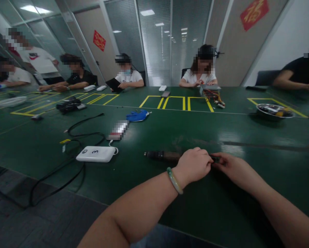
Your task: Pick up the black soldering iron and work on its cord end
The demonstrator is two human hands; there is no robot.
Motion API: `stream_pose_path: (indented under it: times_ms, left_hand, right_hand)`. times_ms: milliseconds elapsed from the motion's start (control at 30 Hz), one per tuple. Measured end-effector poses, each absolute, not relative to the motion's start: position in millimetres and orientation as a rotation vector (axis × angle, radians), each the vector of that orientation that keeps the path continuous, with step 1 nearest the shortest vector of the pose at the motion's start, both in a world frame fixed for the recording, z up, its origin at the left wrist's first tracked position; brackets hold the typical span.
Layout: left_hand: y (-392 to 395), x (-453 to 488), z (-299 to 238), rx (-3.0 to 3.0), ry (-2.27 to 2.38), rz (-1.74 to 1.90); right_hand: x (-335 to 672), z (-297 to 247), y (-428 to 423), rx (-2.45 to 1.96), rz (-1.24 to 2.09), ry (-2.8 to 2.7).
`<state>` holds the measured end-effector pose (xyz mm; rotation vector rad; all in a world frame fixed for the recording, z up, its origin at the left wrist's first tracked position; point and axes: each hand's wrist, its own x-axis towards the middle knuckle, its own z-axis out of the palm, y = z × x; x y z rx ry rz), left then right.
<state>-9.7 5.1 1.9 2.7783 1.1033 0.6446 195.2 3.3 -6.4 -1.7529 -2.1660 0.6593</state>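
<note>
A dark electric screwdriver [167, 156], as far as its shape shows, lies along the green table with its small metal tip pointing left. My left hand [194, 163], with a green bangle at the wrist, closes over the tool's right end and hides it. Its fingertips meet those of my right hand [229, 167]. The right fingers pinch a small dark piece [215, 159] just beyond the left fingertips; whether it is part of the tool I cannot tell.
Left of my hands lie a white power bank [95, 154], a phone [119, 130], black cables [84, 120] and a blue glove [137, 116]. A metal bowl [274, 112] stands at the right. Across the table [154, 193], several people sit; one handles a metal box with wires [210, 91].
</note>
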Motion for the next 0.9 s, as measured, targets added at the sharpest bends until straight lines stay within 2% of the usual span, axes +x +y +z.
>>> stream_pose_path:
  times_ms: [600, 900]
  left_hand:
    - [10.1, -10.5, 1.8, 2.664, 1.16, 0.765]
    - [10.4, -12.4, 5.4, 2.676, 1.162, 0.711]
  right_hand:
    - [205.4, -33.0, 9.1, -1.831, 0.79, -2.121]
    - [210.9, -40.0, 9.3, -1.868, 0.805, -2.084]
